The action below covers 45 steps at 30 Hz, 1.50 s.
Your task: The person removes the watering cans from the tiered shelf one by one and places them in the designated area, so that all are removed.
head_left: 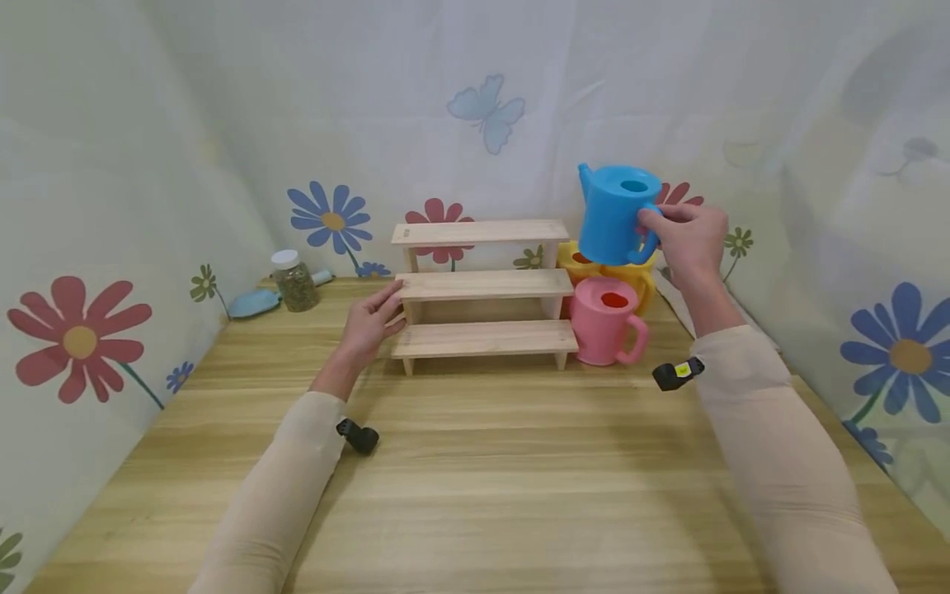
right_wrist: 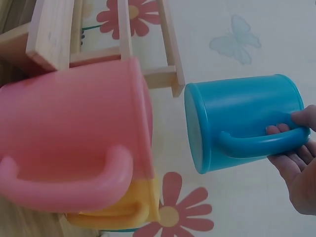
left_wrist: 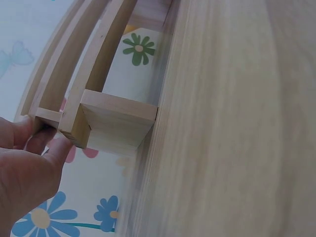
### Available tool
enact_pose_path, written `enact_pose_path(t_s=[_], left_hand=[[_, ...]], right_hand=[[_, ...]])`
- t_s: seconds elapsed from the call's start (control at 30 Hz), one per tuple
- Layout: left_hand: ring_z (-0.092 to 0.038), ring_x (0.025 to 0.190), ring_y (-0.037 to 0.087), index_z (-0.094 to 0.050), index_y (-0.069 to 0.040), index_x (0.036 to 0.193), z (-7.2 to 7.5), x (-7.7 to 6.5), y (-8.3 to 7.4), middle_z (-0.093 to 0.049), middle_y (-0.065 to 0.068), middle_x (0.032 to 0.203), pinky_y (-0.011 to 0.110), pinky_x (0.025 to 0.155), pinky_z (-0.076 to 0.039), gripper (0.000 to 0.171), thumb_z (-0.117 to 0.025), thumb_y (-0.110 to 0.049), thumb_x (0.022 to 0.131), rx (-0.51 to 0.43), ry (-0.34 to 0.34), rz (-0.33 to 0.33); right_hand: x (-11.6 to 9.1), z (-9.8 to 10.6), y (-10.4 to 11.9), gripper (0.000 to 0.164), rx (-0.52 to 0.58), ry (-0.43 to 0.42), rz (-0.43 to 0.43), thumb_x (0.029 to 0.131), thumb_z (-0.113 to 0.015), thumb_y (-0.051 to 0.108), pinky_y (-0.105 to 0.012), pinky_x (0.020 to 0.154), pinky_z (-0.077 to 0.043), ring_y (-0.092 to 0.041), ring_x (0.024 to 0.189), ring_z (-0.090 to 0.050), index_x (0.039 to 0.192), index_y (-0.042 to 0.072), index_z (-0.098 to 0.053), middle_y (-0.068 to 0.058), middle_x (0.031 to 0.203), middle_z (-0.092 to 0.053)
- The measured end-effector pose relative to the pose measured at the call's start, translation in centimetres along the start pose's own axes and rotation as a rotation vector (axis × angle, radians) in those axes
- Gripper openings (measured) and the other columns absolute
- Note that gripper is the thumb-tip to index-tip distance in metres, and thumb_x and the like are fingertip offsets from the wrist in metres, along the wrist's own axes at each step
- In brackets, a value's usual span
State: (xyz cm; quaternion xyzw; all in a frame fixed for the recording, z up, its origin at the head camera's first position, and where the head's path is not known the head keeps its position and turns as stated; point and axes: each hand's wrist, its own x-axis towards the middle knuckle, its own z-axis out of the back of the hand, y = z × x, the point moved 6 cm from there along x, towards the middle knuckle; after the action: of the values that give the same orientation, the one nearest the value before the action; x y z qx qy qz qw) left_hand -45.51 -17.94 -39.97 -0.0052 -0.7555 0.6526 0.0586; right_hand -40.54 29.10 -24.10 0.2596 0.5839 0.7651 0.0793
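My right hand (head_left: 693,239) grips a blue watering can (head_left: 616,227) by its handle, fingers and thumb round the loop. The can is in the air above the other cans, nearly upright, with its spout to the left. My left hand (head_left: 365,323) pinches the left end of the middle board of a three-step wooden shelf (head_left: 482,285); the left wrist view shows the fingers (left_wrist: 59,150) at that board's end. Beside the shelf's right end stands a pink watering can (head_left: 599,326). Two yellow watering cans (head_left: 640,285), partly hidden, are behind it.
At the back left of the wooden table (head_left: 475,470) stand a glass jar (head_left: 295,285) with a white lid and dried green contents, and a light-blue object (head_left: 254,304) next to it. A flowered curtain (head_left: 371,99) surrounds the table. Pale cloth (head_left: 671,297) lies behind my right forearm.
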Motion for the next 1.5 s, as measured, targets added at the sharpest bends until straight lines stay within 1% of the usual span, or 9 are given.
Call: enact_pose_path(t_s=[0.23,0.47,0.6,0.77,0.87,1.07,1.27,1.4,1.5], left_hand=[[-0.038,0.141,0.034,-0.044,-0.013,0.152,0.1,-0.3,0.3,-0.03,0.011,0.161,0.041,0.107,-0.044,0.045,-0.049,-0.017,0.107,0.009,0.003,0.011],[-0.035,0.142,0.037,-0.044,-0.013,0.151,0.2,0.0,0.2,-0.029,0.012,0.161,0.043,0.108,-0.042,0.046,-0.049,-0.017,0.106,-0.006,0.006,0.01],[-0.035,0.142,0.036,-0.043,-0.013,0.152,0.2,0.0,-0.2,-0.028,0.012,0.162,0.042,0.108,-0.042,0.046,-0.049,-0.017,0.106,0.002,0.002,0.004],[-0.037,0.142,0.034,-0.044,-0.014,0.152,0.4,0.0,-0.3,-0.029,0.009,0.162,0.041,0.106,-0.045,0.046,-0.049,-0.017,0.106,0.013,-0.009,0.007],[-0.036,0.142,0.034,-0.044,-0.014,0.152,0.5,-0.1,-0.2,-0.028,0.008,0.162,0.04,0.106,-0.044,0.046,-0.049,-0.017,0.107,0.017,-0.006,0.009],[-0.034,0.143,0.036,-0.043,-0.013,0.152,0.1,-0.1,0.1,-0.028,0.009,0.162,0.044,0.109,-0.041,0.046,-0.048,-0.016,0.107,0.004,0.009,0.005],[-0.035,0.142,0.037,-0.044,-0.012,0.152,0.0,0.0,0.1,-0.028,0.01,0.162,0.045,0.11,-0.041,0.046,-0.049,-0.016,0.107,-0.008,0.007,0.003],[-0.036,0.142,0.036,-0.044,-0.013,0.151,0.1,0.1,0.2,-0.029,0.009,0.162,0.044,0.109,-0.042,0.045,-0.049,-0.016,0.107,-0.008,-0.001,0.008],[-0.037,0.142,0.035,-0.045,-0.013,0.151,0.2,0.2,0.3,-0.029,0.008,0.162,0.045,0.109,-0.042,0.044,-0.049,-0.016,0.107,-0.003,-0.004,0.003]], right_hand=[[-0.6,1.9,-1.4,0.055,-0.053,-0.012,0.007,0.086,-0.078,0.046,-0.037,0.098,-0.053,-0.013,0.092,-0.07,0.124,0.007,-0.072,-0.001,0.104,-0.076],[-1.3,5.2,-3.0,0.062,-0.116,-0.051,-0.045,0.082,-0.077,0.053,-0.038,0.098,-0.053,-0.004,0.086,-0.066,0.127,0.01,-0.071,0.007,0.101,-0.075],[-1.6,6.9,-4.2,0.069,-0.166,-0.076,-0.077,0.081,-0.074,0.057,-0.036,0.099,-0.052,-0.01,0.099,-0.066,0.132,0.011,-0.068,0.005,0.11,-0.073],[-2.2,7.8,-5.4,0.072,-0.18,-0.046,-0.095,0.081,-0.073,0.057,-0.037,0.1,-0.05,-0.022,0.117,-0.064,0.135,0.011,-0.065,-0.002,0.127,-0.069],[-2.6,8.5,-6.0,0.072,-0.182,-0.025,-0.113,0.082,-0.073,0.057,-0.039,0.101,-0.05,-0.018,0.114,-0.065,0.136,0.01,-0.064,0.005,0.118,-0.072],[-3.4,10.3,-7.5,0.075,-0.194,0.017,-0.128,0.081,-0.074,0.057,-0.047,0.107,-0.045,0.002,0.089,-0.064,0.136,0.007,-0.063,0.032,0.077,-0.064],[-4.1,9.9,-9.9,0.078,-0.211,0.159,-0.132,0.085,-0.072,0.056,-0.066,0.115,-0.023,0.0,0.091,-0.068,0.138,0.0,-0.058,0.032,0.072,-0.064],[-4.0,9.1,-11.0,0.078,-0.224,0.224,-0.125,0.087,-0.071,0.054,-0.063,0.112,-0.031,0.009,0.077,-0.063,0.138,-0.002,-0.056,0.03,0.075,-0.066],[-3.9,8.7,-11.8,0.075,-0.254,0.244,-0.123,0.088,-0.07,0.054,-0.056,0.106,-0.043,0.009,0.078,-0.062,0.138,-0.002,-0.057,0.028,0.078,-0.066]])
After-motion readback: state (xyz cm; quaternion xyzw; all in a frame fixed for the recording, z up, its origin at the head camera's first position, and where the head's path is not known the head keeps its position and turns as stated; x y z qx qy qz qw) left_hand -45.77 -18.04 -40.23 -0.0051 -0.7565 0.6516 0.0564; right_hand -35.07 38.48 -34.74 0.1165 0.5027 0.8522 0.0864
